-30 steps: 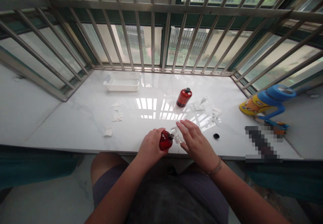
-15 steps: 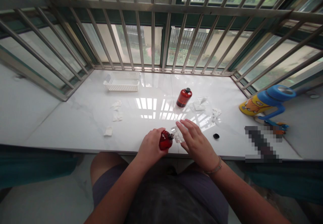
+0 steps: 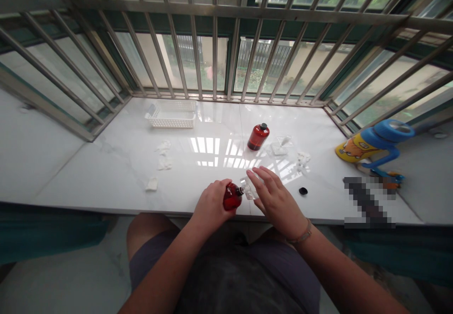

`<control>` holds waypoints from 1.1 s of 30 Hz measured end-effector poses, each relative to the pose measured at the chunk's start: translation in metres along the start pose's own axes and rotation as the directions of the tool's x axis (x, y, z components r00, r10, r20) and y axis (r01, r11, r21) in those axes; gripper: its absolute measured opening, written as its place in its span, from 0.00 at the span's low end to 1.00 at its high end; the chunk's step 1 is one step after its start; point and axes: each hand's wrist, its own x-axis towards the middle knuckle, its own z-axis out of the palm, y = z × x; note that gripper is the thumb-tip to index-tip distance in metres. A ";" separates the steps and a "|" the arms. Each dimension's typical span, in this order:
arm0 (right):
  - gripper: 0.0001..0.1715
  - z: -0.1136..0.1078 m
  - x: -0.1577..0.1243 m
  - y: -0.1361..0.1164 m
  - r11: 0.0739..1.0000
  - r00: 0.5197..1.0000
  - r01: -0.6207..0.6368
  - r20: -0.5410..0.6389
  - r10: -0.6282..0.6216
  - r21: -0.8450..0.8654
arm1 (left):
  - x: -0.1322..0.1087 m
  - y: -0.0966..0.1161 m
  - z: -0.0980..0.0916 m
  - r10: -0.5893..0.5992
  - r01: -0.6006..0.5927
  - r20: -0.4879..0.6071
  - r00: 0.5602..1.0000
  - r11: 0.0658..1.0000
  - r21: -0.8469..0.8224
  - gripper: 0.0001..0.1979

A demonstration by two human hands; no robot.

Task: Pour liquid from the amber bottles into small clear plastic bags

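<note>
My left hand (image 3: 211, 201) is wrapped round a red see-through bottle (image 3: 232, 198), tipped so that its uncapped mouth points right. That mouth meets the neck of a small clear glass bottle (image 3: 249, 189), which my right hand (image 3: 274, 198) holds from the right, partly hiding it. Whether liquid is passing between them, I cannot tell. A black cap (image 3: 303, 191) lies on the white counter (image 3: 116, 172) to the right of my right hand. Farther back stands a second red bottle (image 3: 258, 137) with its black cap on.
At the back left sits a white plastic basket (image 3: 172, 121). Crumpled white tissues (image 3: 164, 164) lie in front of it. Behind my right hand are a clear square container (image 3: 280, 148) and more tissue (image 3: 303, 159). A blue and yellow flask (image 3: 368, 144) leans at the right, near a blurred-out item (image 3: 366, 200).
</note>
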 end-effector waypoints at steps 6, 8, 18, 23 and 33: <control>0.49 -0.002 0.001 0.000 1.000 1.000 0.004 0.002 -0.004 0.001 | 0.001 0.000 0.000 -0.006 0.006 0.001 1.000 1.000 -0.006 0.38; 0.49 -0.002 0.001 0.001 1.000 1.000 0.005 0.004 -0.005 -0.002 | 0.001 0.000 -0.001 -0.012 0.012 0.005 1.000 1.000 -0.008 0.38; 0.48 0.000 0.001 0.002 1.000 1.000 0.015 0.007 -0.014 -0.020 | 0.000 0.001 -0.001 -0.018 0.018 0.006 1.000 1.000 -0.008 0.38; 0.48 -0.001 0.000 0.002 0.999 1.000 0.024 0.021 -0.024 -0.021 | 0.000 0.000 -0.001 -0.015 0.015 0.006 1.000 1.000 -0.012 0.39; 0.48 -0.003 0.002 0.001 0.999 1.000 0.027 0.009 -0.027 -0.017 | 0.001 -0.001 0.000 -0.011 0.011 0.002 1.000 1.000 -0.016 0.38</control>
